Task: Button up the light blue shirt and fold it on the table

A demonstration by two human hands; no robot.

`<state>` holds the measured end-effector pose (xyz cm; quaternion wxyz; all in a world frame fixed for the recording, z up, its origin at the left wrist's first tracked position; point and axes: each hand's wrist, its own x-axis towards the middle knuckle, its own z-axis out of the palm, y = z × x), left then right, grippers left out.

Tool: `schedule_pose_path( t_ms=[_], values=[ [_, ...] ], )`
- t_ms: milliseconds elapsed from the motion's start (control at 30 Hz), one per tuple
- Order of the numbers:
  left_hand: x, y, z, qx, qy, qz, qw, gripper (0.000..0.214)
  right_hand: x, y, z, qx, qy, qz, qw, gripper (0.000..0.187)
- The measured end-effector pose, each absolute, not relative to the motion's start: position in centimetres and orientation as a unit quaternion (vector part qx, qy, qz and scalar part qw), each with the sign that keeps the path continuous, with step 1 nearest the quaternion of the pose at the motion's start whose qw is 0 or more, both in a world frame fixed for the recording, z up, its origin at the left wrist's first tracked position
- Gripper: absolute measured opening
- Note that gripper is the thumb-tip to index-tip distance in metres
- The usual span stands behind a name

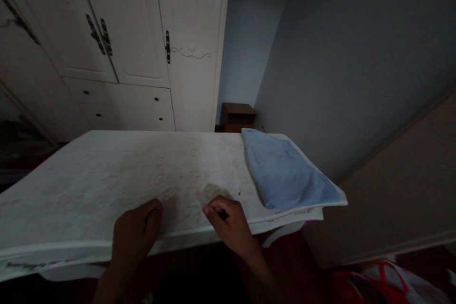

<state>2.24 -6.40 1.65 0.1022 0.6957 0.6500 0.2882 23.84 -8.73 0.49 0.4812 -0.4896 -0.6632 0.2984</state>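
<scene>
My left hand is curled into a loose fist over the front edge of a white, stained tabletop. Nothing shows in it. To its right, my right hand has its fingers bent in and the thumb against the index finger, leaving a small dark gap; I see no object there either. A folded light-blue cloth lies flat at the table's right end, apart from both hands. A tiny dark speck is on the top between my right hand and the cloth.
A white wardrobe with dark handles stands behind the table. In the corner is a small brown cabinet. A grey wall runs along the right. A red and white bag sits on the floor at lower right.
</scene>
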Motion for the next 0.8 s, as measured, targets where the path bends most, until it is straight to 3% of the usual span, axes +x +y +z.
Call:
schedule_pose_path(
  t_ms=[300,500,667,800],
  values=[
    [2.1,-5.7,2.1,0.715,0.661,0.196,0.116,0.034,23.9,-8.6,0.2,-0.484,-0.664,0.294,0.488,0.024],
    [0.5,-3.6,1.6,0.753,0.599,0.206,0.179,0.031,25.0,-9.8,0.7,-0.451,-0.7,0.298,0.466,0.024],
    [-0.2,-2.2,2.2,0.767,0.533,0.232,0.272,0.028,28.7,-12.9,3.5,-0.392,-0.774,0.254,0.428,0.019],
    [-0.1,-1.8,2.6,0.749,0.539,0.252,0.291,0.03,33.5,-12.3,6.8,-0.44,-0.768,0.194,0.423,0.02]
  ],
)
